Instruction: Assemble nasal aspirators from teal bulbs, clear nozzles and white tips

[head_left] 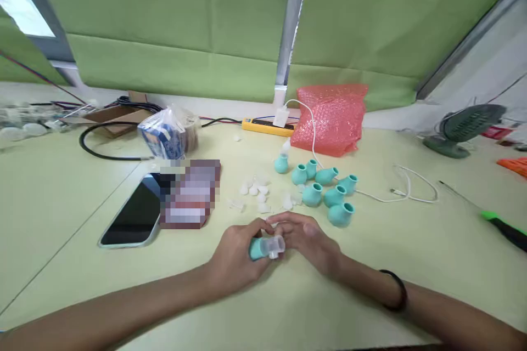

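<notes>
In the head view my left hand (241, 255) is wrapped round a teal rubber bulb (256, 249). A clear plastic nozzle piece (275, 245) sits at the bulb's mouth and points right. My right hand (307, 238) is close beside it, fingers stretched toward the left hand and nothing visible in them; whether its fingertips touch the nozzle piece I cannot tell. Beyond the hands lie small white plastic caps (254, 190) and clear pieces (236, 205). Several loose teal bulbs (312, 195) with open necks are grouped at right. One teal bulb (281, 163) behind them has a whitish tip fitted.
A phone (132, 214) and a blurred-out flat item (193, 194) lie at left, a plastic-wrapped pack (168, 131) behind. At the back are a yellow power strip (267, 127) and red bubble-wrap bag (329, 120). A white cable (382, 199), screwdriver (502, 226) and fan (465, 126) are at right.
</notes>
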`<state>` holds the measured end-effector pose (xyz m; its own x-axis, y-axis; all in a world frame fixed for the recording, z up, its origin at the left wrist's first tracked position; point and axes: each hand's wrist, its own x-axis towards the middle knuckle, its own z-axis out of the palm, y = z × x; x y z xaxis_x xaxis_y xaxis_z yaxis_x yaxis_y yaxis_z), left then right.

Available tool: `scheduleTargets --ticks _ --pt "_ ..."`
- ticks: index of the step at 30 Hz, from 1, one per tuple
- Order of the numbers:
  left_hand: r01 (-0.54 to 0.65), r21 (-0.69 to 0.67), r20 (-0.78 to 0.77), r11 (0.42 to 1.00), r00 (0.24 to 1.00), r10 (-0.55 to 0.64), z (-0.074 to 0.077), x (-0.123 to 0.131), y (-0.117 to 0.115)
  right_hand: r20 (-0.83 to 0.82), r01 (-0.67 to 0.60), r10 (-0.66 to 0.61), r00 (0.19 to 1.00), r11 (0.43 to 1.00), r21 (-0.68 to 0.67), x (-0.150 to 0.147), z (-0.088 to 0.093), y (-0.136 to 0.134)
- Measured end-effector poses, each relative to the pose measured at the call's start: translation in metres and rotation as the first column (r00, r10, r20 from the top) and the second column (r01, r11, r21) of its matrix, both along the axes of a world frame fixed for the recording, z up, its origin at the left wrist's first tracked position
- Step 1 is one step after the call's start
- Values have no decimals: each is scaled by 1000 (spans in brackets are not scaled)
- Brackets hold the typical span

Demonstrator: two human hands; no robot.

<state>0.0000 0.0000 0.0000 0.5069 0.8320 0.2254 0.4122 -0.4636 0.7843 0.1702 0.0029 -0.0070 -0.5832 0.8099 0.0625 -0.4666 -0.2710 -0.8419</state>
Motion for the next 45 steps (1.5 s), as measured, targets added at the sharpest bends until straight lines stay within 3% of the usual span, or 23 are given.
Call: scheduleTargets --ticks 3,6,8,15,20,25,28,38,41,45 --pt "32 -73 116 997 993 -23 7 -5 3 -122 -146 119 985 959 -244 3 14 3" --pt "90 -156 220 984 974 -54 10 -8 5 -188 -238 179 966 901 -362 5 22 4" --pt "112 -192 250 975 966 -62 10 -9 7 -199 -258 193 961 885 -388 7 23 5" --pt "24 -180 187 983 982 11 6 -9 7 -244 -322 241 939 864 -388 10 21 6" --pt "-38 -49 93 998 995 42 5 -7 3 -134 -321 291 947 859 -399 9 21 5" --pt "17 221 47 975 998 -28 0 -8 1 7 -158 165 986 955 -249 4 12 -3" --pt "61 288 85 956 992 -89 -2 -9 2 46 -42 49 998 988 -150 1 8 -6" --pt "21 237 226 971 971 -76 2 -4 5 98 91 -80 992 989 -117 6 12 -5" --pt "43 219 247 975 964 -98 1 -5 5 175 126 -121 977 992 -15 9 13 -3" --pt "100 224 235 969 960 -153 0 -6 4 282 238 -285 916 952 190 10 16 -3"
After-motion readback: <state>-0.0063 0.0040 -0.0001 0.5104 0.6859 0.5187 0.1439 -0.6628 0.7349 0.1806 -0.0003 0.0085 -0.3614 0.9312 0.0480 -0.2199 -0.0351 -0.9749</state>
